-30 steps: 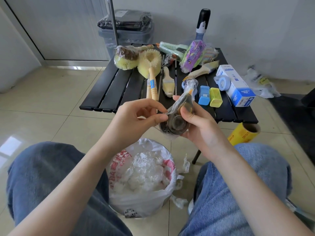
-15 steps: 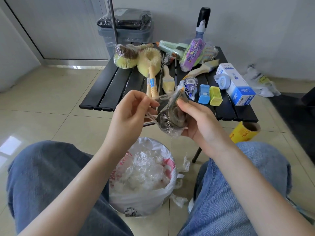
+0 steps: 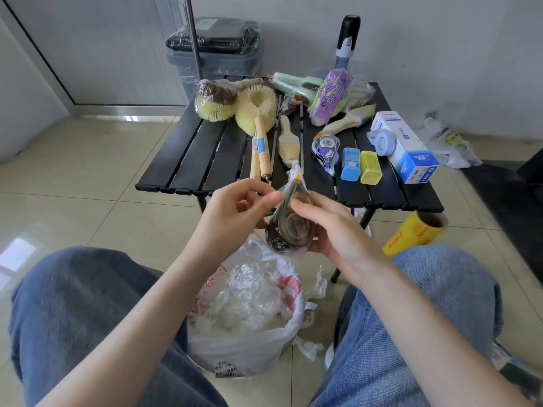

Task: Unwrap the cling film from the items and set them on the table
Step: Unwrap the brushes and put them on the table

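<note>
I've got a dark correction-tape dispenser (image 3: 289,224) in cling film (image 3: 293,171), held up over the near edge of the black slatted table (image 3: 188,160), above the white trash bag (image 3: 244,327). My right hand (image 3: 332,233) cups it from the right with fingers curled round the body. My left hand (image 3: 235,218) pinches film at its upper left side between thumb and fingertip.

To do this step well, I judge: keep the right hand firm on the body, pull the pinched film away and toward the twisted tail at the far tip, peel rather than tear so no scraps stay on, drop the film into the bag straight below, then set the dispenser beside the unwrapped blue case (image 3: 350,163) and yellow-green case (image 3: 370,167).

Hard to read: the film is clear, so I can't tell where the loose edge starts or how many layers remain. The underside of the dispenser and the right palm contact are hidden. The left hand is slightly blurred. The far pile, with a purple packet (image 3: 330,96), looks wrapped, but the details are too small to read.
</note>
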`<action>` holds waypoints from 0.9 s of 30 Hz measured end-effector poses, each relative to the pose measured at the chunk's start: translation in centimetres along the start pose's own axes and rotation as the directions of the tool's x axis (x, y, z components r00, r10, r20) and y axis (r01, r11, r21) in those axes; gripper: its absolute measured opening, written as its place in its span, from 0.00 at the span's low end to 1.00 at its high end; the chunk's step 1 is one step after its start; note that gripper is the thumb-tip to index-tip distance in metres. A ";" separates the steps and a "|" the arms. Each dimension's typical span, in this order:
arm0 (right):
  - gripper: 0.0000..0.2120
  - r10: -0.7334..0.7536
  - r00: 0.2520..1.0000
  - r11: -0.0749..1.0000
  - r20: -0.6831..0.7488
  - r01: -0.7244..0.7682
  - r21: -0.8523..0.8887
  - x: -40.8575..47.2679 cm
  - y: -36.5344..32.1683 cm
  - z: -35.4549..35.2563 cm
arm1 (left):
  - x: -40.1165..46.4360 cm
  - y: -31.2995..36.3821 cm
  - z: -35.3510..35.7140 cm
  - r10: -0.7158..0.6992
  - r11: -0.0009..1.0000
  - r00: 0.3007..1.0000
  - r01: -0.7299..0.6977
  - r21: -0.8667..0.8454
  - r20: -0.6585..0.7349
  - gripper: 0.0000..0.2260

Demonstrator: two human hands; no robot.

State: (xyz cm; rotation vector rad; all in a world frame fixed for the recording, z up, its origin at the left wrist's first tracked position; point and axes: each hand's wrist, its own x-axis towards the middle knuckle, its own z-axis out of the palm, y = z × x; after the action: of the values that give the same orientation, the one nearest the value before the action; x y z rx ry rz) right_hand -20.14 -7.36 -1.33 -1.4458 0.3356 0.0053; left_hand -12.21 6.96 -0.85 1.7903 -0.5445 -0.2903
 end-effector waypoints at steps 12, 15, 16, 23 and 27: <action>0.22 -0.039 0.996 0.984 0.084 0.024 0.174 -0.1 0.3 -0.5 | 0.1 -0.4 0.6 -0.209 0.964 0.977 0.199 -0.179 -0.038 0.09; 0.24 -0.029 0.994 0.980 0.107 0.007 0.200 -0.2 0.4 -0.7 | 0.3 0.0 0.4 -0.208 0.959 0.977 0.212 -0.189 0.042 0.14; 0.23 -0.028 0.991 0.981 0.129 0.002 0.196 -0.3 0.5 -0.7 | 0.4 0.1 0.4 -0.183 0.969 0.982 0.189 -0.162 0.051 0.15; 0.22 0.025 0.992 0.999 0.126 -0.030 0.037 -0.1 0.2 0.0 | 0.7 0.1 1.7 0.058 0.998 0.995 -0.055 0.034 -0.082 0.13; 0.25 -0.002 0.998 0.999 0.068 0.005 -0.042 -0.2 0.0 0.7 | 0.4 0.1 2.6 0.084 0.996 0.992 -0.082 0.028 -0.096 0.13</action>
State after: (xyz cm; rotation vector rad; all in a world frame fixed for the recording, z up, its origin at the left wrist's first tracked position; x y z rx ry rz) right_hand -20.14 -6.69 -1.21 -1.4844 0.2789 0.0590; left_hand -13.11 4.60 -1.43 1.7896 -0.5539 -0.1392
